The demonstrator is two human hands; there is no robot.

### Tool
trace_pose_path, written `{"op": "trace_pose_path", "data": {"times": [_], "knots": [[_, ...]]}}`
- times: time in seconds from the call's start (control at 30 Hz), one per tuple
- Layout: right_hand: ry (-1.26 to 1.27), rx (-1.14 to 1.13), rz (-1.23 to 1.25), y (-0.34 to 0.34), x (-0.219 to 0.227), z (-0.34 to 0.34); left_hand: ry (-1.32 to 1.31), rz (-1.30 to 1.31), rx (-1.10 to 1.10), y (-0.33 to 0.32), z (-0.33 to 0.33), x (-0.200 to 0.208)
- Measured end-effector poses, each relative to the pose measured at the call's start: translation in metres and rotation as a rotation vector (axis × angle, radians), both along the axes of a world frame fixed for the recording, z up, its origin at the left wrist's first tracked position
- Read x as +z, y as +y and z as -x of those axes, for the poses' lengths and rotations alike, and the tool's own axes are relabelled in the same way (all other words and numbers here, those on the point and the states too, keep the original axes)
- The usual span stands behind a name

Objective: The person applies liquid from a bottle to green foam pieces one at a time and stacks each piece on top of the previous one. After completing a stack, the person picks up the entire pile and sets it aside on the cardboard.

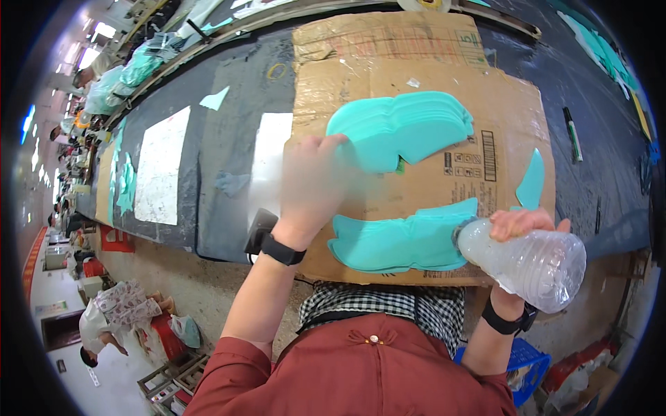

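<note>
My right hand [520, 224] is closed round a translucent plastic bottle [548, 267], which lies tilted with its narrow end to the left. That end meets the right tip of the nearer stack of turquoise cut pieces [402, 241]. At the left end of the farther turquoise stack [409, 125] is my left hand [312, 173]. A blur covers most of its fingers, so whether it grips a piece is unclear. Both stacks have curved, notched outlines and lie on flattened brown cardboard [513, 104]. One small turquoise piece [531, 179] rests at the cardboard's right side.
A green and white marker [573, 135] lies on the dark table at the right. White sheets [163, 166] and a turquoise scrap [214, 98] are on the left. Below the table's edge stands a blue crate [528, 364]. Another person [104, 322] is at the lower left.
</note>
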State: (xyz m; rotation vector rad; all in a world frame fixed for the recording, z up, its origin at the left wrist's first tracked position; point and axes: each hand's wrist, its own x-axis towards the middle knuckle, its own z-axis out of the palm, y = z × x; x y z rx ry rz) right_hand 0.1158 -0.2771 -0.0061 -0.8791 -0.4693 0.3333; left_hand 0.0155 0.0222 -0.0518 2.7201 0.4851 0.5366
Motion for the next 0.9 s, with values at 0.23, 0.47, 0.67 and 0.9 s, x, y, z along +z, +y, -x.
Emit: {"op": "trace_pose_path", "data": {"times": [0.23, 0.47, 0.67, 0.9], "knots": [[-0.072, -0.082, 0.006, 0.001, -0.005, -0.007, 0.013, 0.287, -0.024, -0.007, 0.026, 0.017], [-0.286, -0.005, -0.078, 0.059, -0.003, -0.021, 0.054, 0.275, -0.047, -0.013, 0.045, 0.01], [0.256, 0.046, -0.312, 0.135, -0.058, -0.001, -0.01, 0.261, -0.053, -0.015, 0.056, -0.005], [0.408, 0.557, -0.318, 0.148, -0.036, 0.007, -0.053, 0.114, 0.02, 0.001, 0.102, 0.01]]}}
